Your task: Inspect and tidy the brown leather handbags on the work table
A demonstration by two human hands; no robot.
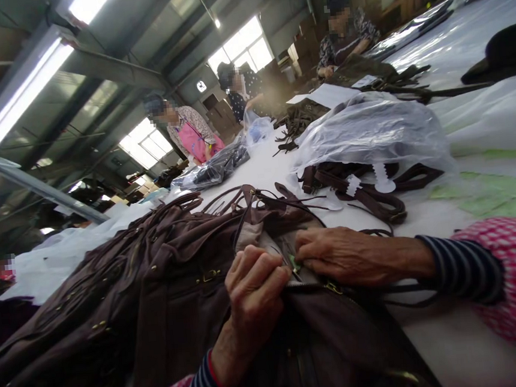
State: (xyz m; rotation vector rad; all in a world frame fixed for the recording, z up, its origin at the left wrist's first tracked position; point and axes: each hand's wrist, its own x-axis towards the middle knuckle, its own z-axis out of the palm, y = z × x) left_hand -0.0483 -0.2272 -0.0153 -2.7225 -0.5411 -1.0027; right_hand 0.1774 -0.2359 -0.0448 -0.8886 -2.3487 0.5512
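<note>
A dark brown fabric bag [234, 334] lies in front of me with its zipped mouth open, showing a pale grey lining [250, 233]. My left hand [254, 305] is closed in a fist at the near left side of the mouth, gripping the bag by its opening. Opposite it, my right hand [358, 256] reaches in from the right, its fingers pinched together over the lining. What the right fingertips hold is hidden. Between the hands shows a small green bit [295, 267]. A brass zipper pull [333, 287] rests just below my right hand.
More brown bags [112, 284] are heaped at left. Brown straps [376, 198] with white wrapping lie beyond my right hand, under clear plastic [374, 126]. Green scraps [497, 193] are at right, a dark hat [505, 54] behind. Several people work across the table, one in a pink apron [192, 140].
</note>
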